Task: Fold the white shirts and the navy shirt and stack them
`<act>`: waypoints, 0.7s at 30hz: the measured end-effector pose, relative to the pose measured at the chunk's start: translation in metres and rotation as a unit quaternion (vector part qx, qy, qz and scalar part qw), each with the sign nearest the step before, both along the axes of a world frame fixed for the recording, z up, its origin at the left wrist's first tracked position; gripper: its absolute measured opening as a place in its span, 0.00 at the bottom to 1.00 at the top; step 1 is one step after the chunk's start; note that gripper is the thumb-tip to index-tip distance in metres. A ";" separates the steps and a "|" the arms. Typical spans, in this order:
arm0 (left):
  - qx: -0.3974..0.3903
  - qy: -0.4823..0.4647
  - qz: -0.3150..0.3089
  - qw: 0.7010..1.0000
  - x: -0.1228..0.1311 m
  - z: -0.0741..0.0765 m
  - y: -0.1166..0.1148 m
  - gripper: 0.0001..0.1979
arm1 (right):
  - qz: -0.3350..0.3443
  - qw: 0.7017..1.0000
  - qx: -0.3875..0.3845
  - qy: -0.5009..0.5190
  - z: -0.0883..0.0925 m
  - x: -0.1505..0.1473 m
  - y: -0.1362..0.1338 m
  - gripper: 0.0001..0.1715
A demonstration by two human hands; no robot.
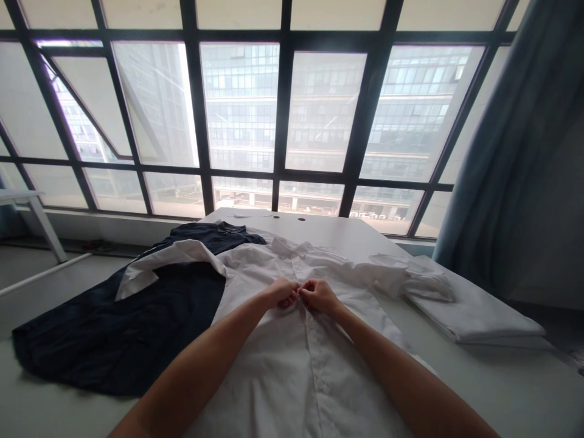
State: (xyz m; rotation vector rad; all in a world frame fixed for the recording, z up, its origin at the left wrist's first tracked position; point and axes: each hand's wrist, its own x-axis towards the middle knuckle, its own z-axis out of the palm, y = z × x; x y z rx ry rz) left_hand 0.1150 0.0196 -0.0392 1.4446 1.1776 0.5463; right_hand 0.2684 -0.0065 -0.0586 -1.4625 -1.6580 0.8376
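Observation:
A white button-up shirt point(269, 359) lies spread on the table, collar away from me and sleeves out to both sides. My left hand point(283, 293) and my right hand point(318, 296) meet at its front placket, a little below the collar. Both have fingers pinched on the placket fabric, the fingertips almost touching. Any button between them is hidden by the fingers. Below my hands the placket runs down toward me.
A dark navy garment point(123, 328) lies partly under the shirt's left sleeve. On the right rests a folded white cloth point(483, 310). The white table point(328, 228) reaches toward large windows point(241, 109). A blue-grey curtain point(506, 152) hangs at right; another white table point(43, 225) stands left.

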 end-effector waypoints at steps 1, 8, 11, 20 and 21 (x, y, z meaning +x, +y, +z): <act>-0.003 0.007 0.005 1.000 0.000 0.000 -0.001 0.18 | -0.007 1.000 0.022 -0.020 -0.001 -0.001 0.000 0.05; 0.002 0.021 0.029 0.999 0.001 0.000 -0.003 0.18 | -0.031 0.987 0.116 -0.107 -0.003 -0.003 -0.002 0.07; -0.003 0.018 0.027 0.999 0.001 0.001 -0.004 0.19 | -0.029 0.988 0.109 -0.102 -0.003 -0.003 -0.002 0.07; 0.031 -0.009 0.027 0.999 0.000 0.000 -0.008 0.19 | 0.011 1.000 -0.020 0.017 0.002 0.001 0.002 0.09; 0.035 -0.009 0.026 0.999 -0.001 0.000 -0.008 0.19 | 0.014 0.999 -0.032 0.031 0.003 0.001 0.003 0.09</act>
